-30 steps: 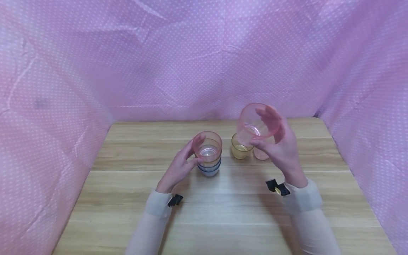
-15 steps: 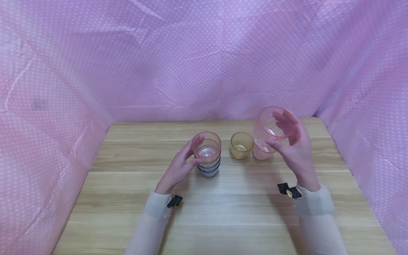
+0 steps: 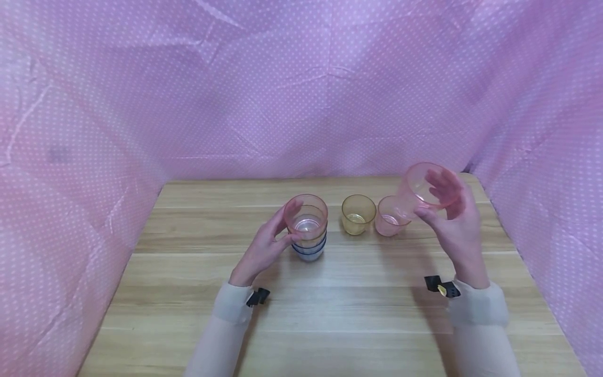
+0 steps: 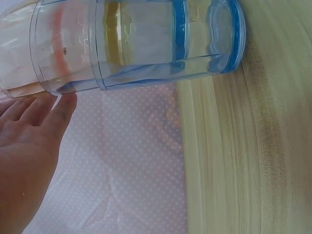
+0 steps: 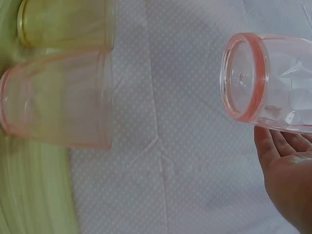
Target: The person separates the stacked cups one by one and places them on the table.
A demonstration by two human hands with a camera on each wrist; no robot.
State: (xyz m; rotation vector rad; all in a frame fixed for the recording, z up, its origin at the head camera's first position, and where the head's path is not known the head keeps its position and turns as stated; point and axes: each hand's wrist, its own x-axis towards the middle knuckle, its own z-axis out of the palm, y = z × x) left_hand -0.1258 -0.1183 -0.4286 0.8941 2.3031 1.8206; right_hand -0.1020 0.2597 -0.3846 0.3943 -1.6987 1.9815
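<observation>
My left hand (image 3: 266,248) curves round the upper part of a stack of nested clear cups (image 3: 310,247). A pink-tinted cup (image 3: 306,209) tops that stack, with amber and blue bands showing below it; in the left wrist view the stack (image 4: 141,44) stands on its blue base. My right hand (image 3: 459,225) grips another pink cup (image 3: 416,196) between thumb and fingers, raised above the table at the right. From the right wrist, this cup (image 5: 287,78) appears with its base ring toward the table, and the fingers (image 5: 265,146) lie along its side.
Between the hands, a yellow cup (image 3: 358,217) and a pink cup (image 3: 388,224) stand upright side by side on the wooden table (image 3: 330,324). Pink dotted cloth (image 3: 301,104) hangs behind the table and at both sides.
My right hand has carried its pink cup to the right, away from over the yellow cup and past the standing pink one. The left hand and stack have stayed in place.
</observation>
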